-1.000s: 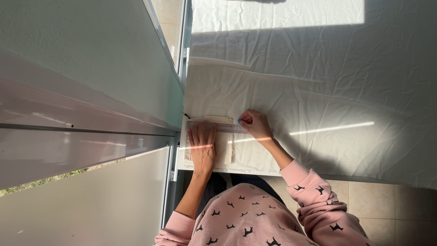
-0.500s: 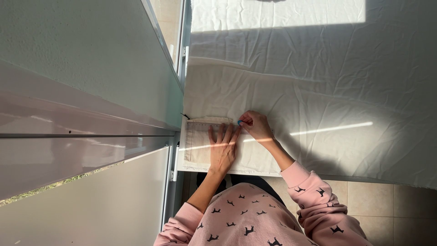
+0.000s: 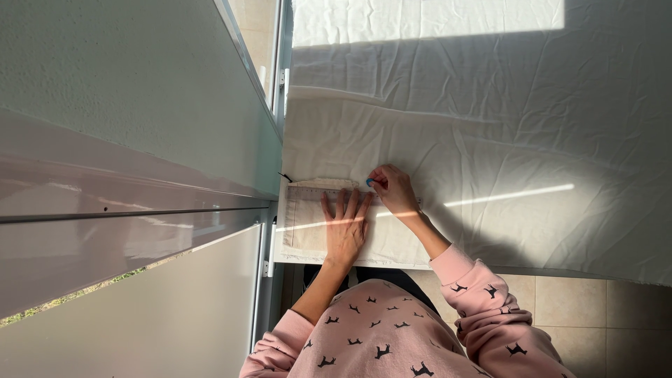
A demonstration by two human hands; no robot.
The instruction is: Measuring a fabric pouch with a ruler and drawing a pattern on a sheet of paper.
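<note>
Left hand: the left hand (image 3: pixel 344 231) lies flat, palm down and fingers spread, on a beige fabric piece (image 3: pixel 306 227); it grasps nothing, only presses

Ruler: a clear ruler (image 3: pixel 329 194) lies along the far edge of the beige piece, and the fingertips (image 3: pixel 348 201) of the left hand reach up to it

Right hand: the right hand (image 3: pixel 393 189) is curled, thumb and fingers pinched on a small blue marker (image 3: pixel 369 182), probably tailor's chalk, its tip at the right end of the ruler

Beige fabric piece: it sits at the near left corner of the table, on top of the white cloth, close to the table's left edge

White cloth: a wrinkled white cloth (image 3: pixel 490 126) covers the whole table top; a band of sunlight falls across its far edge and a thin bright streak runs across it to the right of the hands

Containers: I cannot make out any on the table

Sleeves: the person wears a pink top (image 3: pixel 392 343) with small dark animal figures; both sleeves are pushed up the forearms

Left of the table: a metal window frame (image 3: pixel 278 77) stands just beside the table's left edge, with a pale wall further left

Floor: beige tiles (image 3: pixel 581 308) show beyond the near edge of the table, on the right
</note>
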